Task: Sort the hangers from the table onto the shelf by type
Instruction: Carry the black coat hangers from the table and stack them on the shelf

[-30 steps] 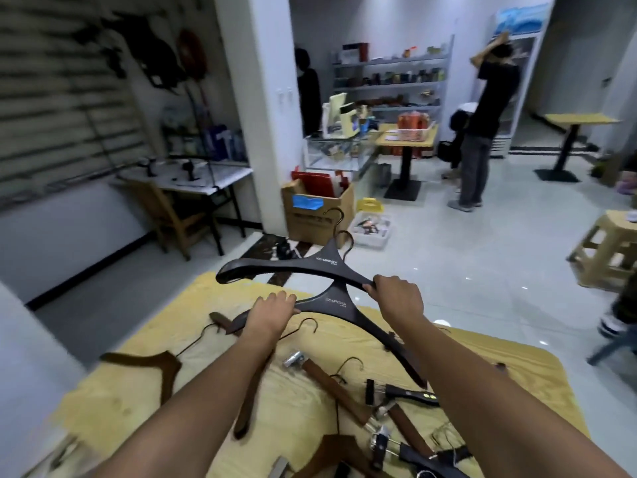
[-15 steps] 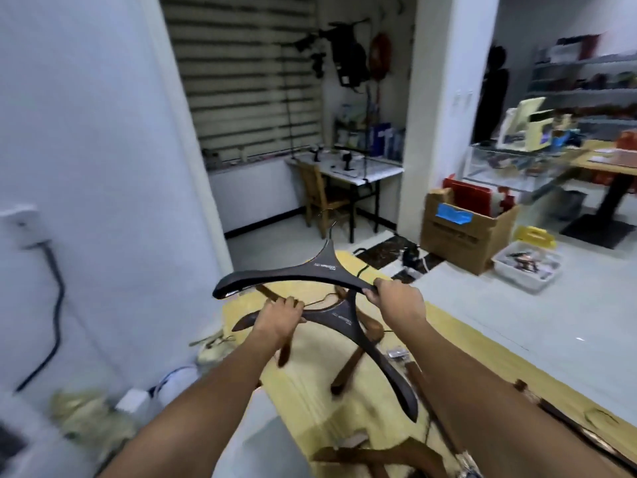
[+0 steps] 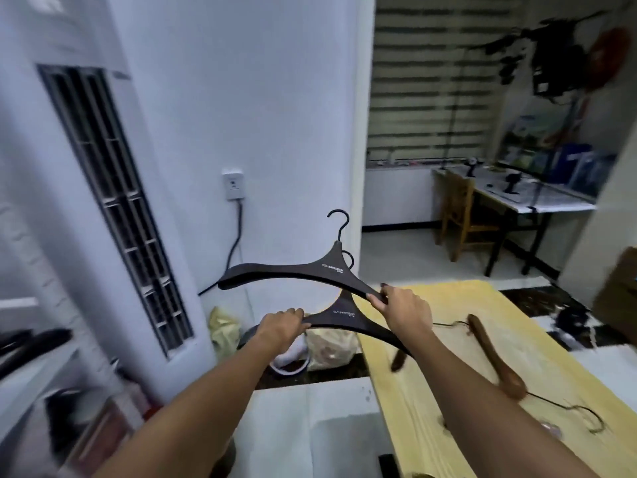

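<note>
A tall white floor-standing air conditioner (image 3: 113, 201) with a dark grille stands at the left. On the wall beside it, a dark cable (image 3: 238, 232) hangs from a white socket (image 3: 233, 185). Crumpled plastic bags (image 3: 327, 350) lie on the floor off the desk's (image 3: 568, 374) far left corner. Beyond hang striped blinds (image 3: 431, 81), with a wooden chair (image 3: 460, 208) beside a white-topped side table (image 3: 537, 201).

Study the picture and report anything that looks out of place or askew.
Nothing looks damaged or spilled. A brown wooden hanger lies slantwise on the yellow table, unsorted. Crumpled plastic bags sit on the floor by the wall. The right hand grips the upper black hanger and the left hand the lower black hanger; the two overlap crookedly.
</note>
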Motion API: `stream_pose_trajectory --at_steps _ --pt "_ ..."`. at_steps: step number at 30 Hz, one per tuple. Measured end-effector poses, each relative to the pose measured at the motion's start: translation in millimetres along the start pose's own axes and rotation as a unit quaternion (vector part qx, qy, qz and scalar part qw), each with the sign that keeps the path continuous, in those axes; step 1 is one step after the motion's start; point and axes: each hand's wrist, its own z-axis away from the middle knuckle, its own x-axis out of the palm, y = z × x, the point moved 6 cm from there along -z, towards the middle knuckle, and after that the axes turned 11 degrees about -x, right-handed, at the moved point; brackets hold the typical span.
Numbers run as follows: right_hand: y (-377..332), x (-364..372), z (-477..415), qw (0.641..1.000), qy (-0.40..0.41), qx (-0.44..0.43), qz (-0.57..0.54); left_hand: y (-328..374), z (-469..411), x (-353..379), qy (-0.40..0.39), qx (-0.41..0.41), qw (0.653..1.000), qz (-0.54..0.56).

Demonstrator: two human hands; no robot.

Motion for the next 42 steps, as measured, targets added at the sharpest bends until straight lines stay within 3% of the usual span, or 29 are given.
stream_pose_trajectory --at_steps 9,22,32,42 --pt "-169 31 -27 0.991 -0.024 -0.129 -0.04 -171 72 30 -0.026 -0.13 0.989 0.063" --pt "-368 51 -17 0.952 -0.056 -0.29 -0.083 -334 186 70 -0.041 -0.306 0.947 0.093" --pt "-501 53 27 0.9 -0.078 -0.415 -0.108 -418 309 86 -0.009 -0.458 0.884 0.092" --pt "-618 48 85 0.84 -0.063 -0.522 -0.135 -463 448 98 -0.017 -0.591 0.799 0.11"
